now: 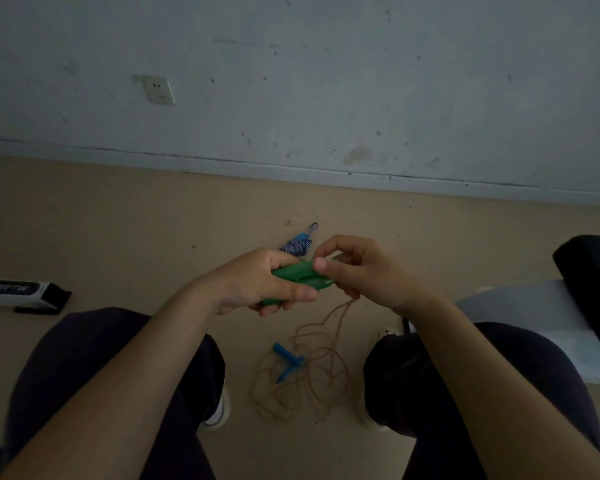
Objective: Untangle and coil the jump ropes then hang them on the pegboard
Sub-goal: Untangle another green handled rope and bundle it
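Two green jump-rope handles point(300, 276) lie side by side in my left hand point(264, 282), which grips them above my knees. My right hand point(357, 268) pinches their right end between thumb and fingers. A thin brown rope point(321, 368) hangs from under my right hand and lies in tangled loops on the floor between my feet. Blue handles point(288, 362) lie crossed among those loops. A coiled blue-and-white rope point(298, 245) rests on the floor just beyond my hands, partly hidden by them. No pegboard is in view.
A pale wall with a socket point(158, 90) stands ahead. A long black-and-white box point(21, 294) lies on the floor at the left. At the right sits a black seat point(589, 271) over a white surface point(520, 313). My legs frame the floor patch.
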Available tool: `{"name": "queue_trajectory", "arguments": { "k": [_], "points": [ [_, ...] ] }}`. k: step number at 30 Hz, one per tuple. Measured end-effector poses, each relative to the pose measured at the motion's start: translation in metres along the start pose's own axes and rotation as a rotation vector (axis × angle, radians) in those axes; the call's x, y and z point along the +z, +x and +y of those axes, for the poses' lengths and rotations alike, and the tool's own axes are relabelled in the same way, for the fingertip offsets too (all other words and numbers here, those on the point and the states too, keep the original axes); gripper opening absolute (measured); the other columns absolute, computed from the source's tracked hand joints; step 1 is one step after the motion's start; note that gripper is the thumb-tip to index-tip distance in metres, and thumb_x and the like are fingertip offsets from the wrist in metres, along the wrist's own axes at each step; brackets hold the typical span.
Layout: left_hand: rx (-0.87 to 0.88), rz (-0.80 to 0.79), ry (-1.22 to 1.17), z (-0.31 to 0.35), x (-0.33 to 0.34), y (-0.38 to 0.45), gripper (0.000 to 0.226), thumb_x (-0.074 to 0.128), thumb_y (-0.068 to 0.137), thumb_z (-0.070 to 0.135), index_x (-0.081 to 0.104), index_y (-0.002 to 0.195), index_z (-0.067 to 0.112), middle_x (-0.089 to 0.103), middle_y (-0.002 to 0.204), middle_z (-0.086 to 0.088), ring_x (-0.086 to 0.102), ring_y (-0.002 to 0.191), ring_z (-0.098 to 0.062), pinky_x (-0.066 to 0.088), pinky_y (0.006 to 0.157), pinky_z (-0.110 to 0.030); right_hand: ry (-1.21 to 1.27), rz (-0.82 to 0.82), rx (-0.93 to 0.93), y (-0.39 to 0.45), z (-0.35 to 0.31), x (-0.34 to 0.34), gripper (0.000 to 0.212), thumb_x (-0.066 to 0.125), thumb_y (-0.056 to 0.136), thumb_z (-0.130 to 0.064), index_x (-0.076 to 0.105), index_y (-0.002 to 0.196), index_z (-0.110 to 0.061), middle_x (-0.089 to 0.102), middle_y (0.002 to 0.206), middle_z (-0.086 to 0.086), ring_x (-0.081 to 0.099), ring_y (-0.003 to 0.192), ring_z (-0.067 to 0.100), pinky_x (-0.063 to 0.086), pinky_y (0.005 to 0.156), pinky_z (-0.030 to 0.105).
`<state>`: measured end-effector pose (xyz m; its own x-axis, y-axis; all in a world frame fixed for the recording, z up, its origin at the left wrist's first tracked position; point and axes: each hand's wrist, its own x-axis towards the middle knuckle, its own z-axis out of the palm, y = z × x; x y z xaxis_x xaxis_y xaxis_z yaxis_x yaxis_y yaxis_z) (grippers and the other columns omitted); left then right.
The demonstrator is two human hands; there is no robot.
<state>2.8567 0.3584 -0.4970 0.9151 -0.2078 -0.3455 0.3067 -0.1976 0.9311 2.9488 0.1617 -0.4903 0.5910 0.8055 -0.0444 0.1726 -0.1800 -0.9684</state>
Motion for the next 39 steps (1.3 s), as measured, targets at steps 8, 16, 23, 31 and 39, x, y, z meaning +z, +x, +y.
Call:
{"name": "queue_trajectory", "arguments": {
  "k": [8, 16, 23, 31, 39],
  "points": [
    [-0.004, 0.024, -0.010, -0.001, -0.005, 0.000, 0.039, 0.077, 0.083, 0.043, 0.069, 0.103, 0.010, 0.069, 0.072, -0.003, 0.055, 0.046, -0.014, 0.038, 0.041, -0.022, -0.071, 0.149, -0.049, 0.002, -0.004, -0.005, 0.008, 0.063, 0.093, -0.012, 0.070, 0.094, -0.008, 0.059, 0.055, -0.020, 0.050, 0.047, -0.004, 0.036, 0.048, 0.007],
    [-0.021, -0.042, 0.013, -0.004, -0.004, 0.002, 0.029, 0.069, 0.085, 0.048, 0.075, 0.093, 0.021, 0.066, 0.070, -0.001, 0.046, 0.045, -0.009, 0.036, 0.042, -0.020, -0.097, 0.118, -0.017, -0.001, -0.004, -0.008, 0.020, 0.070, 0.087, -0.020, 0.075, 0.099, -0.006, 0.063, 0.058, -0.017, 0.052, 0.048, -0.004, 0.037, 0.048, 0.008],
    [0.171, 0.389, -0.315, -0.003, -0.012, 0.006, 0.036, 0.063, 0.086, 0.045, 0.068, 0.094, 0.010, 0.061, 0.064, 0.001, 0.037, 0.040, -0.006, 0.028, 0.040, -0.018, 0.113, 0.408, 0.033, 0.005, 0.001, -0.015, 0.003, 0.053, 0.099, -0.012, 0.054, 0.101, -0.009, 0.055, 0.067, 0.003, 0.047, 0.055, 0.016, 0.042, 0.055, 0.033],
    [0.013, 0.578, -0.036, -0.013, -0.018, 0.011, 0.024, 0.064, 0.097, 0.037, 0.069, 0.098, 0.013, 0.062, 0.063, 0.003, 0.042, 0.041, -0.006, 0.032, 0.039, -0.019, -0.234, 0.236, 0.058, 0.005, 0.006, 0.004, 0.008, 0.076, 0.084, -0.016, 0.070, 0.089, -0.015, 0.065, 0.076, -0.007, 0.055, 0.060, -0.006, 0.043, 0.057, 0.010],
    [-0.144, -0.150, 0.215, -0.007, -0.001, 0.003, 0.012, 0.071, 0.093, 0.033, 0.069, 0.081, 0.034, 0.065, 0.069, 0.003, 0.044, 0.048, -0.009, 0.033, 0.043, -0.021, -0.198, 0.161, 0.009, 0.004, -0.007, 0.004, 0.003, 0.074, 0.084, -0.012, 0.075, 0.087, -0.011, 0.073, 0.086, 0.008, 0.069, 0.080, 0.022, 0.057, 0.075, 0.033]
  ]
}}
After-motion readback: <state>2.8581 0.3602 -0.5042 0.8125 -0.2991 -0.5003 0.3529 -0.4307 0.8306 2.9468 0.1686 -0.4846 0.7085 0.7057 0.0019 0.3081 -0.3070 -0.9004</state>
